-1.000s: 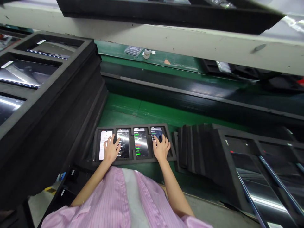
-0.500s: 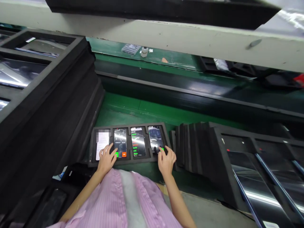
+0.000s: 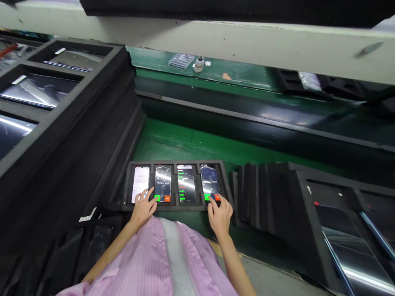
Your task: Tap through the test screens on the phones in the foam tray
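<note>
A black foam tray lies in front of me with phones in its slots. The leftmost phone has a white lit screen. Beside it, the second phone shows a dark screen with green and red buttons. Green and red lines run down the third phone. The rightmost phone is dark with a green and a red button. My left hand has its fingers spread over the lower ends of the two left phones. My right hand, fingers apart, touches or hovers at the rightmost phone's buttons.
Tall stacks of foam trays stand at left, shorter leaning ones at right, both with phones on top. Behind runs a dark conveyor belt. A small bottle and a clear plastic case sit beyond it, below a white beam.
My view has shifted a little, so the scene sits further right. My right fingers have moved over the rightmost phone, and its red button now shows. My left hand stays over the left phones.
</note>
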Tool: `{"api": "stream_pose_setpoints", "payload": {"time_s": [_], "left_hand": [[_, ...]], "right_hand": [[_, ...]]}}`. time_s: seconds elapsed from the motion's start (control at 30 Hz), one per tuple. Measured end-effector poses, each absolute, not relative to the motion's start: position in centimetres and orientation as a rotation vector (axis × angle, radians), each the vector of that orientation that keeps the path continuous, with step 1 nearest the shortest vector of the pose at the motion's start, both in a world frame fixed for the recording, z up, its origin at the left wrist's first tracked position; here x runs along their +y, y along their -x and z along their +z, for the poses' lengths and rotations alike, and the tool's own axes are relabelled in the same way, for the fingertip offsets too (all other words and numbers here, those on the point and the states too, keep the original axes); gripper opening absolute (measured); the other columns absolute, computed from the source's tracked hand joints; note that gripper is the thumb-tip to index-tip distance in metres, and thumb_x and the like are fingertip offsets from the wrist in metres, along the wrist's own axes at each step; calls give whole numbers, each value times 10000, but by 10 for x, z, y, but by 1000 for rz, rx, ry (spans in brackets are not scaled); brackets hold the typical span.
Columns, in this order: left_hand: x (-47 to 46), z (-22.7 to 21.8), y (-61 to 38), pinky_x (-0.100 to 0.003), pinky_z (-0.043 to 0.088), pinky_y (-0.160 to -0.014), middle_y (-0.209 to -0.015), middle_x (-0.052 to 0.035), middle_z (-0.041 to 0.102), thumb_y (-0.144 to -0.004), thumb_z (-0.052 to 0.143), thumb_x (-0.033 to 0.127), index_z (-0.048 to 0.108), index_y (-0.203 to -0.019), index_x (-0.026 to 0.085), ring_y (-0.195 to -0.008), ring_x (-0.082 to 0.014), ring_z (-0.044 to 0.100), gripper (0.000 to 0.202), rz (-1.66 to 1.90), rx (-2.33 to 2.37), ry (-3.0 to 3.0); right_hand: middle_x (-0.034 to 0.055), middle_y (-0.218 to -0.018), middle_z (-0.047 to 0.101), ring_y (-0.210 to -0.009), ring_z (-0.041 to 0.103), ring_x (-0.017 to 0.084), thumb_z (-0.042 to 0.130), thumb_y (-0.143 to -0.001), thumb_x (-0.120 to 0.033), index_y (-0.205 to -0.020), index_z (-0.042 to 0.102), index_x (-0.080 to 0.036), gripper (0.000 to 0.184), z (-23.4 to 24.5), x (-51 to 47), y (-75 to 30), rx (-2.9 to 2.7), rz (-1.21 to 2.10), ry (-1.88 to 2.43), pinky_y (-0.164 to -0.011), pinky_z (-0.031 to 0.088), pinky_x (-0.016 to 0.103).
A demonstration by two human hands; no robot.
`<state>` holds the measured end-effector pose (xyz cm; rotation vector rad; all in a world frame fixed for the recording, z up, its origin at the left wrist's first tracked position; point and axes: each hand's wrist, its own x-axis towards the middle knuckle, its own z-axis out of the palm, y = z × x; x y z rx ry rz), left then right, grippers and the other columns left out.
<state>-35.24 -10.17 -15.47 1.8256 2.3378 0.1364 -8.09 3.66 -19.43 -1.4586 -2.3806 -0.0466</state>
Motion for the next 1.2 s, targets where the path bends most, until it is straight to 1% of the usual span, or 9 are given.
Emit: {"api": "stream_pose_setpoints", "payload": {"time_s": [0.47, 0.67, 0.77, 0.83, 0.9, 0.97, 1.03, 1.1, 1.2], "left_hand": [[-104, -153, 355, -443, 373, -880, -1266, -105, 541, -865, 416, 230, 647, -1059, 256, -1153, -283, 462, 302, 280, 2542, -1705], [-128, -140, 346, -431, 379, -873, -1219, -105, 566, -853, 411, 217, 634, -1077, 249, -1108, -269, 491, 317, 460, 2679, -1482], [-171, -136, 324, -403, 420, -831, -1093, -107, 617, -853, 400, 254, 640, -1052, 229, -1014, -253, 547, 312, 570, 2804, -1250], [-200, -137, 304, -374, 458, -766, -966, -100, 638, -860, 375, 294, 653, -981, 207, -892, -231, 587, 315, 654, 2879, -1011], [-215, -135, 292, -372, 474, -775, -908, -90, 636, -876, 328, 320, 648, -920, 194, -849, -218, 598, 347, 756, 2876, -834], [-206, -128, 297, -379, 454, -867, -1011, -103, 622, -881, 315, 329, 616, -1003, 178, -967, -227, 578, 358, 786, 2854, -707], [-177, -117, 319, -371, 354, -1005, -1262, -157, 504, -879, 341, 306, 507, -1192, 104, -1205, -242, 439, 408, 664, 2785, -579], [-141, -109, 349, -402, 315, -1029, -1342, -217, 413, -897, 331, 309, 426, -1260, 45, -1278, -278, 353, 459, 507, 2726, -350], [-105, -110, 382, -461, 413, -913, -1165, -267, 533, -909, 364, 334, 493, -1159, -18, -1110, -315, 519, 451, 457, 2653, -131]], "right_hand": [[124, -1123, 515, -1063, 433, 254, 350, -875, -267, -990, 644, -189, 325, -176, 46, 127, -2361, 185, 1246, -903, 346, 457], [80, -977, 613, -933, 554, 192, 334, -891, -264, -1007, 615, -200, 311, -161, 15, 172, -2456, 865, 910, -824, 435, 348], [60, -912, 641, -862, 597, 167, 334, -891, -277, -980, 614, -194, 306, -155, -8, 184, -2522, 1242, 780, -786, 464, 299], [87, -923, 645, -862, 604, 187, 330, -884, -316, -989, 613, -165, 337, -153, -2, 175, -2494, 1231, 895, -786, 468, 313], [165, -1012, 620, -958, 576, 247, 302, -876, -344, -1085, 575, -90, 428, -152, 30, 154, -2361, 957, 1233, -843, 442, 376], [264, -1136, 540, -1086, 498, 336, 302, -856, -354, -1197, 485, 13, 534, -152, 79, 132, -2235, 620, 1635, -901, 386, 454], [338, -1218, 439, -1149, 435, 388, 283, -853, -371, -1280, 362, 90, 633, -153, 127, 113, -2054, 489, 2092, -903, 366, 487], [355, -1186, 452, -1155, 428, 406, 250, -864, -386, -1240, 420, 99, 637, -154, 159, 103, -2048, 559, 2170, -870, 380, 503], [374, -1197, 432, -1177, 414, 425, 264, -852, -443, -1161, 528, 65, 651, -153, 175, 101, -2064, 661, 2281, -828, 402, 532]]}}
